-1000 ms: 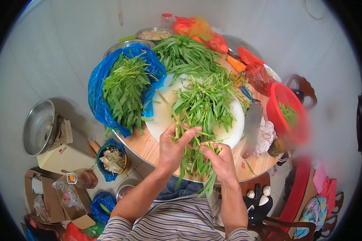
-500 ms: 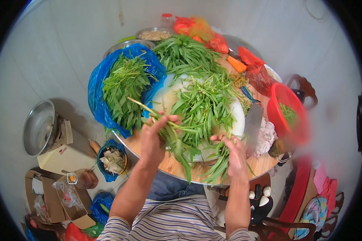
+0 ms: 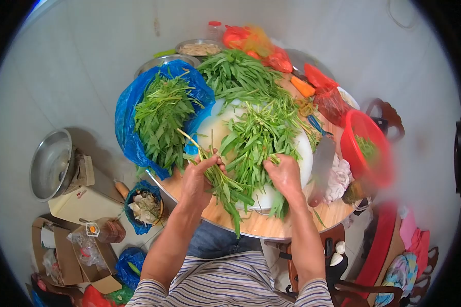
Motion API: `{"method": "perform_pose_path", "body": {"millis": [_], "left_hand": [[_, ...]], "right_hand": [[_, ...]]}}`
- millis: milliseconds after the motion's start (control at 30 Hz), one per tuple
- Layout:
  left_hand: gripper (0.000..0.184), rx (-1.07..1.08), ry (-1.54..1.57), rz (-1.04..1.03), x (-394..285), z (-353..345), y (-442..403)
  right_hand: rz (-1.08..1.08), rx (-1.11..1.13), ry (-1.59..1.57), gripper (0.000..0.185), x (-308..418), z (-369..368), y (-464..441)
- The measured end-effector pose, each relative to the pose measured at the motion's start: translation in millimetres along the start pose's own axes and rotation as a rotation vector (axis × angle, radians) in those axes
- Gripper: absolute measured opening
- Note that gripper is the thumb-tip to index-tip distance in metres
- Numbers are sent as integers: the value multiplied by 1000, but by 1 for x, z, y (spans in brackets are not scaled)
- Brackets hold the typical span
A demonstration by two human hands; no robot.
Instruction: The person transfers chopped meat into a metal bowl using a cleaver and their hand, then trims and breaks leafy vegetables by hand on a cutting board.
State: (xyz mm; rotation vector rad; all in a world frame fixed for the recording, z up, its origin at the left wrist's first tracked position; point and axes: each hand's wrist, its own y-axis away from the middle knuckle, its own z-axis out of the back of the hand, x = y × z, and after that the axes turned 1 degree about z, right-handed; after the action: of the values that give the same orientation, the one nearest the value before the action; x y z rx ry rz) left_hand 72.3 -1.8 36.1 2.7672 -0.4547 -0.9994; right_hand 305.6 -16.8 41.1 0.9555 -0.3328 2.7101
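My left hand [image 3: 201,174] is closed around a few stalks of water spinach [image 3: 231,193], whose leaves droop over the near edge of the table. A pale stem end pokes up past its fingers. My right hand [image 3: 283,173] is closed too, pinching water spinach at the near side of the heap; leaves hang beneath it. Between and beyond both hands, a heap of picked greens [image 3: 258,135] lies on a round white board [image 3: 305,153]. Left of it, a blue plastic bag [image 3: 125,115] holds more long-stemmed greens [image 3: 161,115].
A cleaver blade [image 3: 322,163] lies right of the board, near a red basket [image 3: 349,146] with some greens. More greens [image 3: 241,74], a carrot [image 3: 302,87] and red bags [image 3: 279,59] sit at the back. A lined scrap bin [image 3: 133,217] stands on the floor at left.
My right hand has moved up and left to the heap, its fingers closing in a pinch. My left hand has shifted slightly right and down, still holding the stalks.
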Motion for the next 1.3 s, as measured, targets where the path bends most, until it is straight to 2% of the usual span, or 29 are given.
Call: {"method": "perform_pose_path", "body": {"millis": [67,167,200,267,300,367,467,667,767,833,867,933,1067,1133,1300], "left_hand": [[22,-20,-37,-10,-1,2,0],[24,43,-116,-22,1,6,0],[26,65,-129,30,2,3,-1],[28,95,-144,89,8,-4,-4],[28,154,-221,132,12,-9,-6],[29,222,-303,181,21,-24,-6],[33,327,-441,112,30,-43,-3],[32,345,-617,121,29,-56,-3],[31,301,-549,186,26,-53,-1],[31,273,-521,200,25,-51,0],[30,224,-490,199,26,-49,-1],[30,173,-458,195,24,-46,0],[26,153,-443,167,23,-43,0],[23,154,-438,168,25,-45,1],[28,170,-449,176,29,-48,6]], "right_hand": [[-18,-16,-206,28,-7,15,9],[-112,-24,-391,22,-5,54,41],[-118,-26,-388,22,-9,60,52],[-210,17,-726,14,-17,70,70],[-215,7,-725,14,-17,72,74],[-59,77,-630,11,-17,74,81],[36,137,-587,12,-22,69,82],[57,324,-464,11,-11,74,88],[103,371,-472,13,-14,71,90],[165,60,-525,17,-16,62,91],[165,61,-527,17,-14,62,92],[83,-155,-553,14,-8,67,97],[182,-33,-567,9,-8,75,110],[306,46,-413,9,-1,75,113],[390,-149,-368,8,-3,50,109]]}}
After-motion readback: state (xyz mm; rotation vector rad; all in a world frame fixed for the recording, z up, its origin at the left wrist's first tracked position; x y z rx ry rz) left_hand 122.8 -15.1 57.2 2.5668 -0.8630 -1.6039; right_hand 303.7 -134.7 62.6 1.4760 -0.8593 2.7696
